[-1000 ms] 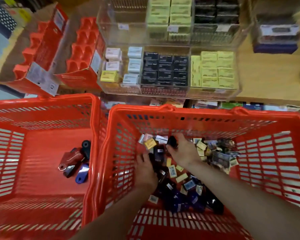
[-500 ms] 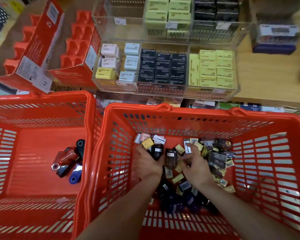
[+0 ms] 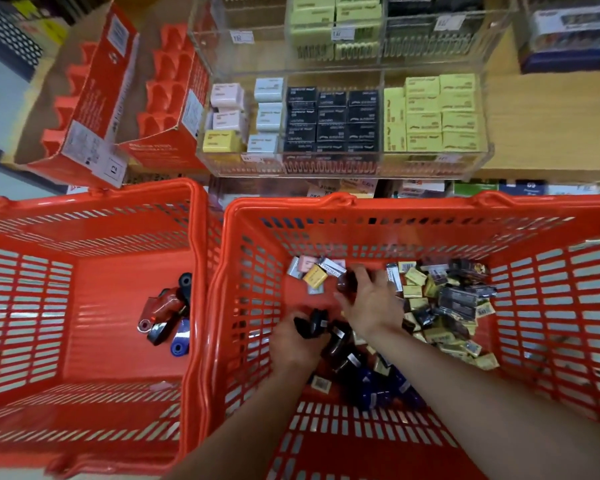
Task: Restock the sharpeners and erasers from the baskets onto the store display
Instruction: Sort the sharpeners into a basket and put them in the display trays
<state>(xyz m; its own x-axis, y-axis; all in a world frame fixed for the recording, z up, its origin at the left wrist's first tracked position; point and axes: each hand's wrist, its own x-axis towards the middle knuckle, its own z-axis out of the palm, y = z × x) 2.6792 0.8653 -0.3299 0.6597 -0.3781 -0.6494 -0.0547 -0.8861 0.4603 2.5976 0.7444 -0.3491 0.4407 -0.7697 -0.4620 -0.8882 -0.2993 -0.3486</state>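
Right basket (image 3: 430,216), orange plastic: a loose heap of small stock on its floor. Black and blue sharpeners (image 3: 368,379) lie toward the near wall; yellow and black wrapped erasers (image 3: 444,306) pile toward the right wall; a few pink, white and yellow erasers (image 3: 314,271) sit at the far left of the floor.

Left basket (image 3: 84,216): only a small cluster of sharpeners (image 3: 167,310), red, black and blue, at the right side of its floor.

Clear display case (image 3: 343,168) on the wooden shelf beyond the baskets: compartments of boxed erasers, pastel at left, black in the middle, yellow-green at right. Two orange cardboard trays (image 3: 118,109) stand tilted at the shelf's left end.

Left hand (image 3: 291,344) curls around black sharpeners (image 3: 312,322); how many, cannot tell. Right hand (image 3: 371,303) pinches a dark sharpener (image 3: 347,284) at its fingertips.

Against half a second earlier: the right hand has moved from the heap's middle toward the far wall, now with a piece lifted; the left has drawn nearer, gripping stock. The left basket's cluster is unchanged.
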